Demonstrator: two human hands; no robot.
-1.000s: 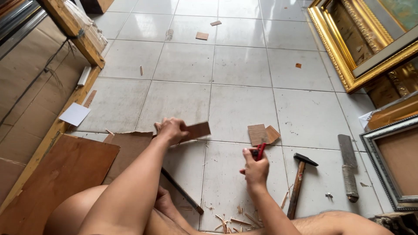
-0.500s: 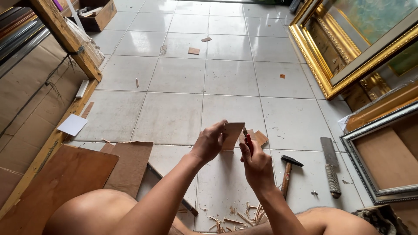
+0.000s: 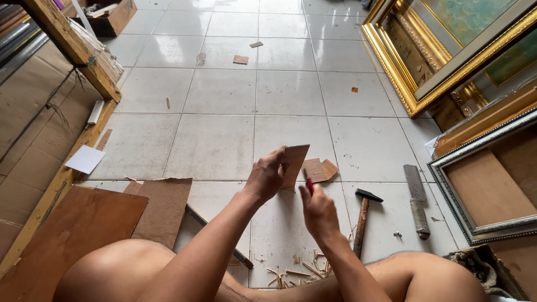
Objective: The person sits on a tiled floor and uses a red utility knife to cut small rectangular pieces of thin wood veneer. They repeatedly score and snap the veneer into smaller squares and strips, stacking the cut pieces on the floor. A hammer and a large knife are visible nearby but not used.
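Note:
My left hand holds a small brown board piece upright above the tiled floor. My right hand is closed on a small red-handled tool, whose tip sits right beside the piece's lower edge. Two more brown offcuts lie on the tiles just behind the held piece. Wood shavings are scattered between my knees.
A hammer and a wrapped-handle cleaver lie on the floor at the right. Gold picture frames and a silver frame lean at the right. Brown boards and a wooden bench frame stand at the left.
My left hand lifted the board piece off the floor at the left and brought it to the middle. My right hand rose with the red tool to meet it.

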